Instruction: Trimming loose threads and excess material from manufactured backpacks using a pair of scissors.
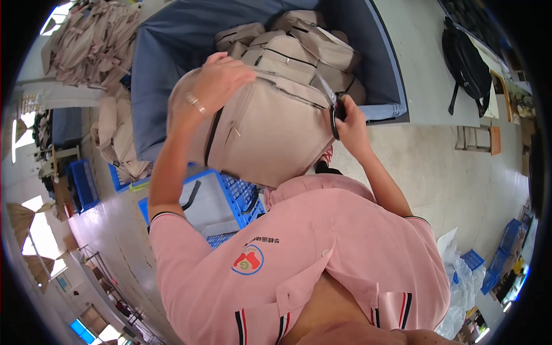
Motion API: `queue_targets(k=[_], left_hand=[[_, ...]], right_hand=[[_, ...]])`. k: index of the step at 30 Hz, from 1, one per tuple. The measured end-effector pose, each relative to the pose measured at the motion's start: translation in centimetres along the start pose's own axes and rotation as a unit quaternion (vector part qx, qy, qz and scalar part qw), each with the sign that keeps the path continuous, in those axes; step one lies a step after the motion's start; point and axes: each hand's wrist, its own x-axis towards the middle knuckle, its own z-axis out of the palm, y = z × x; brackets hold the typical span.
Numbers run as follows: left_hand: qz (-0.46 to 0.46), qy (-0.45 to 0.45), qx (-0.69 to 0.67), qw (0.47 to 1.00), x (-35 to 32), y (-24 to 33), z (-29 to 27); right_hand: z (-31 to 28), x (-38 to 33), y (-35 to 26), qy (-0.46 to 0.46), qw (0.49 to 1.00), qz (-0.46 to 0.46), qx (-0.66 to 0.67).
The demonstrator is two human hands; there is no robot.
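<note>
A beige backpack point(282, 129) with dark zips is held up before my body, at the near side of a blue-grey fabric bin. My left hand point(221, 83) is bent over its upper left edge with the fingers together, gripping the fabric; the fingertips are partly hidden. In my right hand point(352, 123) is a pair of scissors point(336, 115) with black handles, the blades pointing up and away at the bag's right edge. I cannot tell whether the blades touch the bag. More beige backpacks point(287, 54) lie piled inside the bin point(379, 63).
Beige fabric pieces point(95, 43) are heaped at the far left, with more beige bags point(115, 126) below. Blue plastic crates point(238, 195) stand close by my left side. A black backpack point(468, 63) lies on the pale surface at right. Clear plastic wrapping point(460, 276) lies at lower right.
</note>
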Motion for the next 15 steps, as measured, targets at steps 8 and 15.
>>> queue_targets(k=[8, 15], left_hand=[[-0.060, -0.013, -0.088, 0.994, 4.6, -1.3, 16.5], [-0.055, -0.017, -0.141, 0.988, 5.0, -1.0, 16.9]], right_hand=[[0.0, -1.2, 7.4, -0.129, 0.981, 0.033, -0.140], [-1.0, -2.4, 8.9, -0.126, 0.966, -0.015, -0.225]])
